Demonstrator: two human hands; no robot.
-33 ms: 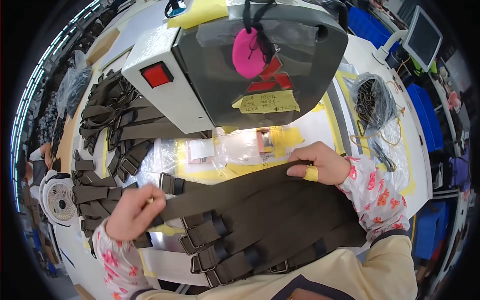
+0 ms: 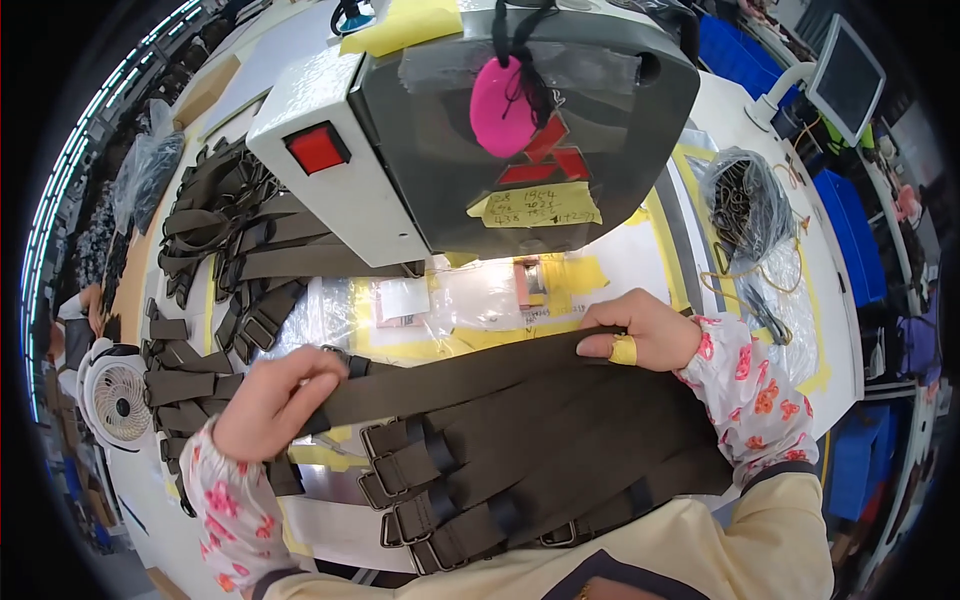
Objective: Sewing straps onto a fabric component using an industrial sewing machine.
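Note:
My left hand (image 2: 277,405) pinches the left end of a long dark olive webbing strap (image 2: 460,370). My right hand (image 2: 640,335) holds the same strap further right between thumb and fingers, with yellow tape round the thumb. Below the stretched strap lies an overlapping pile of similar straps (image 2: 570,450) with metal buckles (image 2: 385,465) at their left ends, close to my body. Just beyond my hands stands a grey and white machine (image 2: 420,150) with red panels and a pink oval tag hanging on it, over a lit work surface (image 2: 460,310) with clear film and yellow tape.
More straps (image 2: 250,250) are heaped to the left, beside a white fan (image 2: 120,395). To the right are a bagged bundle (image 2: 740,200), a monitor on an arm (image 2: 840,80) and blue bins (image 2: 845,240). Another person (image 2: 80,310) is at the far left edge.
My left hand has shifted a little upward and right along with the strap end, now covering part of the buckle behind it. My right hand has barely moved.

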